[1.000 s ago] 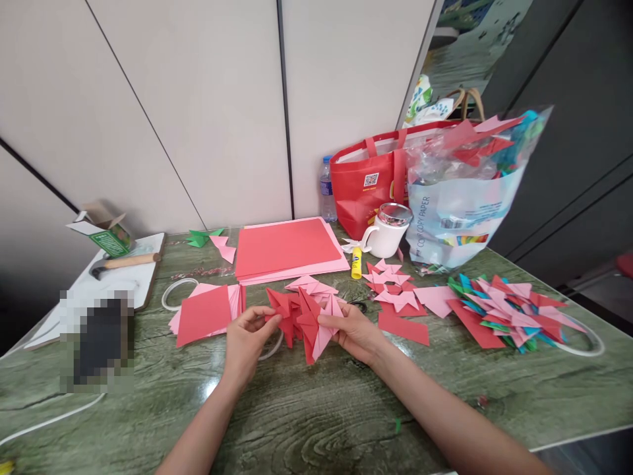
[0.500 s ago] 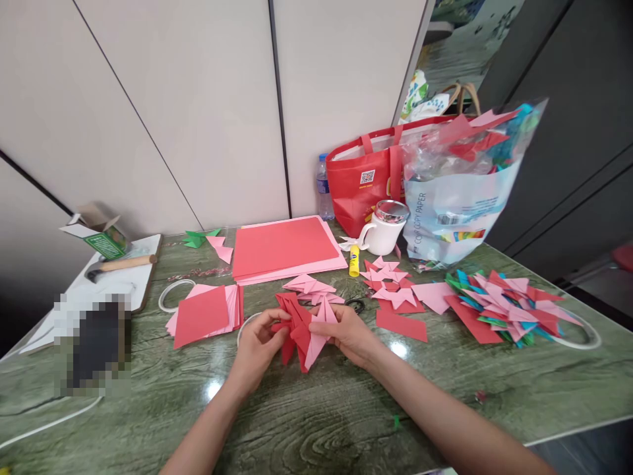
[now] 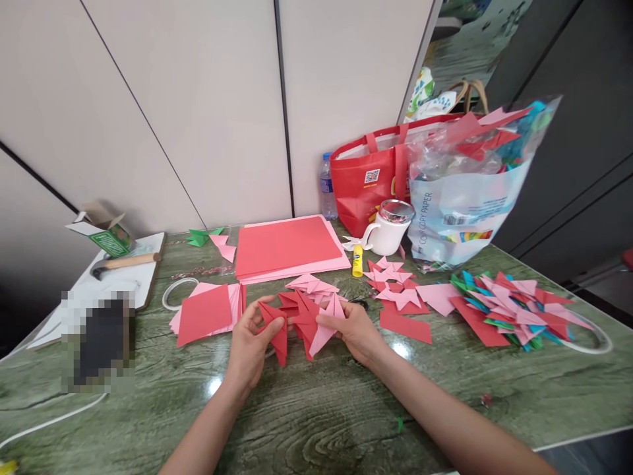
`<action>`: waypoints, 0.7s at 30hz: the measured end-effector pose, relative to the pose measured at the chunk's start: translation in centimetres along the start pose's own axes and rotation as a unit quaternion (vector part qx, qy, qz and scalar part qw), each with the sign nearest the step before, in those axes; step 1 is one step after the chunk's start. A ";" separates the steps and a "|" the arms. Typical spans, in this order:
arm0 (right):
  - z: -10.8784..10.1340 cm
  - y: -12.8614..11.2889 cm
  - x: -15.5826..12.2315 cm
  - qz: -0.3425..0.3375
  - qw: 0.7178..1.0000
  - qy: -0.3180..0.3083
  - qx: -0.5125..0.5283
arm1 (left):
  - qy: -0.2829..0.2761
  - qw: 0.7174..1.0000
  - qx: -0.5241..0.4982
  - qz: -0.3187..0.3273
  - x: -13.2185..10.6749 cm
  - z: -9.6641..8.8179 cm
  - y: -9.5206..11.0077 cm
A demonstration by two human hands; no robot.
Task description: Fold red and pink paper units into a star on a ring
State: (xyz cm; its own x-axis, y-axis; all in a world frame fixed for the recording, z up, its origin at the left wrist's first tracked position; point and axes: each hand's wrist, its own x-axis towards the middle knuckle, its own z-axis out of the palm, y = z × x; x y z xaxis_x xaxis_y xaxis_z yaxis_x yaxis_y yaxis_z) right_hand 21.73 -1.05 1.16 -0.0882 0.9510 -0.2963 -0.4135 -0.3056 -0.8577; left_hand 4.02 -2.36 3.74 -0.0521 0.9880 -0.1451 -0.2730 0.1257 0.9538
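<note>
My left hand (image 3: 248,346) pinches a red folded paper piece (image 3: 279,342) between thumb and fingers. My right hand (image 3: 361,335) is closed on a pink folded paper piece (image 3: 325,333), its thumb on the front. Several red folded pieces (image 3: 303,313) sit against the pink one, between the two hands. Whether the left piece still touches that red group is hard to make out. Just behind my hands lie pink folded pieces (image 3: 312,285) on the tabletop. A tape roll is mostly hidden behind my left hand.
Red and pink paper squares (image 3: 204,315) lie at left, larger sheets (image 3: 289,247) behind. A yellow glue stick (image 3: 357,261) stands near a white mug (image 3: 388,231). Rightward are paper stars (image 3: 395,284) and a colourful folded pile (image 3: 514,307). A hammer (image 3: 126,261) rests on a white board.
My left hand has drawn a red folded piece leftward, widening the gap from the pink piece. My right hand keeps its grip. The view has shifted slightly.
</note>
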 end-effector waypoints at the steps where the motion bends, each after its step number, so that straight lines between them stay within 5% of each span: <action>1: 0.1 -0.1 -0.1 -0.007 1.000 -0.001 -0.001 | -0.003 1.000 -0.004 -0.003 0.0 0.0 0.0; 9: 0.4 -0.3 -0.4 -0.049 0.998 0.014 -0.020 | -0.028 0.998 -0.014 -0.047 -0.2 0.4 0.1; 21: 0.2 0.4 -0.2 -0.096 0.994 0.012 -0.055 | 0.008 0.999 -0.033 -0.031 0.0 0.4 -0.1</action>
State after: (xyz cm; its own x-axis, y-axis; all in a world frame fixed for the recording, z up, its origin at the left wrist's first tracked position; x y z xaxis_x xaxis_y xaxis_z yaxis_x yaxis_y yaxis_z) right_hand 21.42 -1.31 0.95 0.0046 0.9913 -0.1318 -0.3198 -0.1235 -0.9394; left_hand 4.39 -2.35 3.73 -0.0480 0.9771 -0.2075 -0.3397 0.1793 0.9233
